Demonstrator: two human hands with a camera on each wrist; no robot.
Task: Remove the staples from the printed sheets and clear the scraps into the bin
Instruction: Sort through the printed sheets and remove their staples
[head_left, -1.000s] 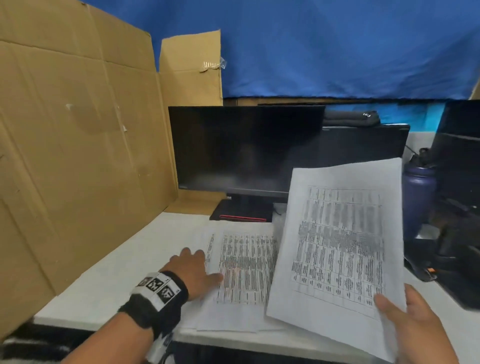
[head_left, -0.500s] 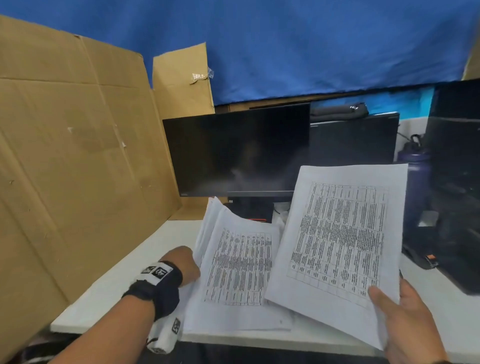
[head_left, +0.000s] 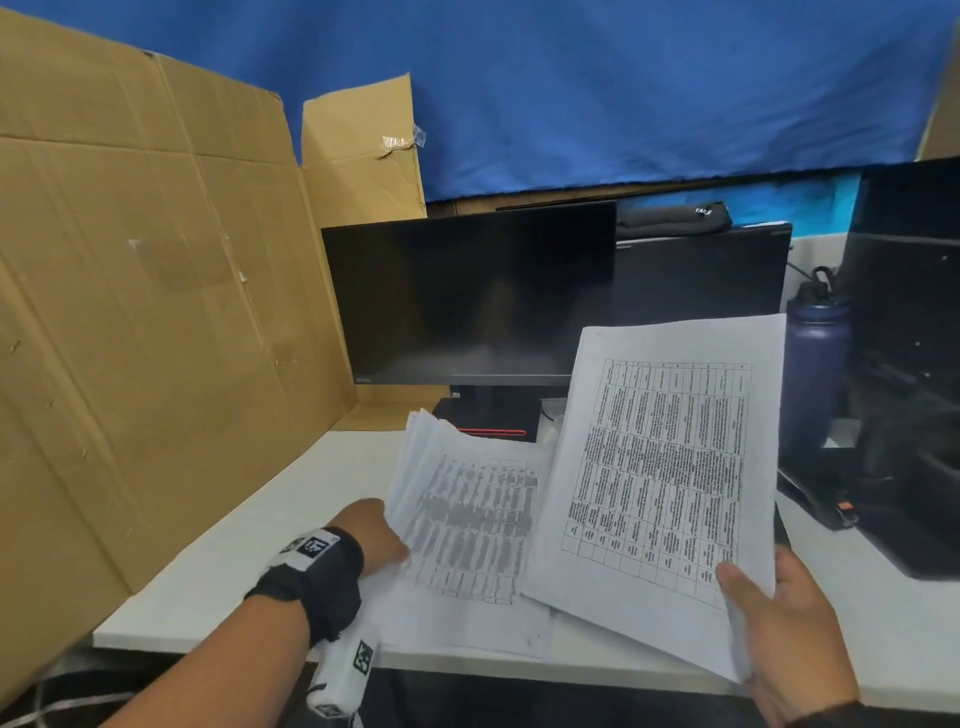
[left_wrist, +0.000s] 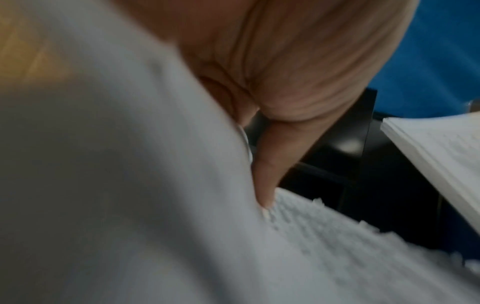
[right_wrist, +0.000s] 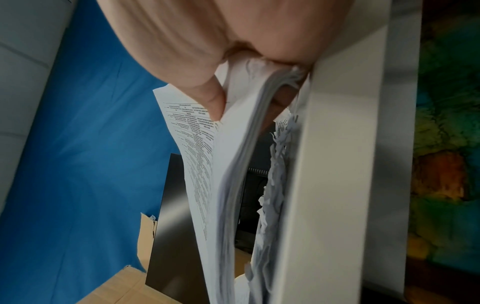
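Cardboard sheet (head_left: 156, 312) standing along the left side of the white table (head_left: 249, 545); blue cloth (head_left: 623, 88) hanging across the back; dark monitor (head_left: 467, 296) upright at the rear of the table, a second dark screen (head_left: 701, 275) just behind it to the right; black equipment (head_left: 904, 364) at the far right, with a dark purple bottle (head_left: 813, 364) standing beside it. Right-hand stack of printed sheets (head_left: 670, 467) held tilted above the table, table of text facing up; right hand (head_left: 779, 623) grips its lower right corner, thumb on top, fingers underneath, the grip seen edge-on in the right wrist view. Left-hand stack of printed sheets (head_left: 467, 519) lies partly on the table, its left edge raised and fanned, its right part tucked under the held stack; left hand (head_left: 374, 535) holds that raised edge, thumb pressed on the top page in the left wrist view, the fingers hidden behind the paper. Staples too small to tell.
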